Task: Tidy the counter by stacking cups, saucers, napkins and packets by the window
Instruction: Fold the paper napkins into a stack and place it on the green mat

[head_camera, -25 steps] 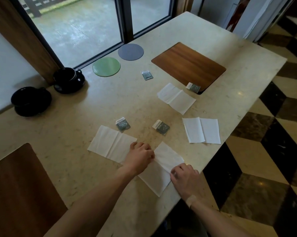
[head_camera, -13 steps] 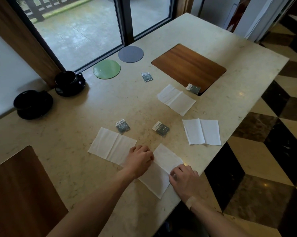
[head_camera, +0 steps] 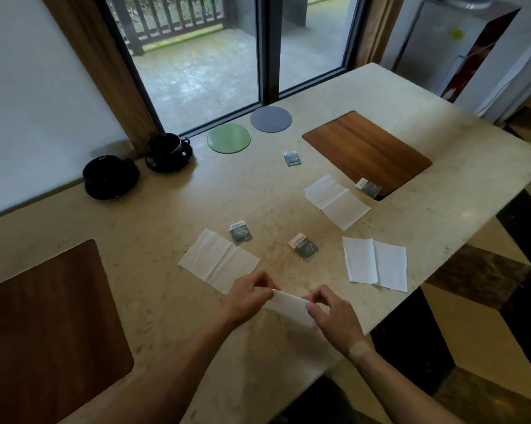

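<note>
So the folded napkin [head_camera: 289, 308] is up off the counter [head_camera: 154, 228], held between both hands near the front edge. The left hand [head_camera: 248, 298] pinches its left end with fingers curled in, and the right hand [head_camera: 332, 316] pinches the right end the same way, thumb and fingertips closed on the paper. The napkin looks like a narrow folded strip stretched between them.

Just beyond the left hand there's an open napkin [head_camera: 218, 261] lying flat, its near corner right by the knuckles. Another flat napkin [head_camera: 376, 264] sits off to the right near the counter's edge, and a third one [head_camera: 336, 201] lies further back, close to the wooden inlay [head_camera: 365, 148].

Four little grey packets are scattered around: one [head_camera: 240, 232] touching the top corner of the left napkin, one [head_camera: 303, 246] in the middle, one [head_camera: 291, 157] further back, and one [head_camera: 369, 187] sitting at the inlay's near edge.

By the window there's a green coaster [head_camera: 229, 138] and a grey coaster [head_camera: 270, 119] side by side, not touching. Left of those, two black cups on saucers: one [head_camera: 168, 151] against the window frame, the other [head_camera: 111, 176] nearer the wall. Another wooden inlay [head_camera: 43, 316] fills the near-left corner.
</note>
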